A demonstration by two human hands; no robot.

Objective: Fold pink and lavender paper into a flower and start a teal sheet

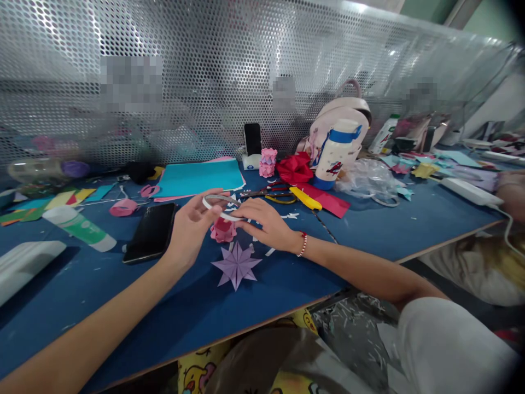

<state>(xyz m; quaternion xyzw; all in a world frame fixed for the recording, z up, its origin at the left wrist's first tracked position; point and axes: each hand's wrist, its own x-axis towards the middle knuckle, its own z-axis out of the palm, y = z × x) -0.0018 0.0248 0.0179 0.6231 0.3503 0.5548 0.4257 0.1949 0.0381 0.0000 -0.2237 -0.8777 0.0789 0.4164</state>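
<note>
Between my two hands, above the blue table (164, 306), is a narrow white ring (208, 204) that looks like a thin roll of tape. My left hand (192, 221) grips its left side, thumb against the rim. The fingers of my right hand (262, 223) close on its right side; the exact pinch is partly hidden. Just below the ring stands a pink folded-paper piece (223, 232), its top partly covered by the ring and fingers. Nearer to me lies a purple folded-paper star (237, 266) with many points. White paper scraps (269, 251) are scattered by my right hand.
To the left lie a black phone (151, 232) and a white-green tube (80, 227). Behind are blue paper sheets (197, 178), scissors (262, 192), a yellow cutter (305, 198), a bottle (334, 156) and a backpack (348, 112). Another person's hand (511, 191) rests far right.
</note>
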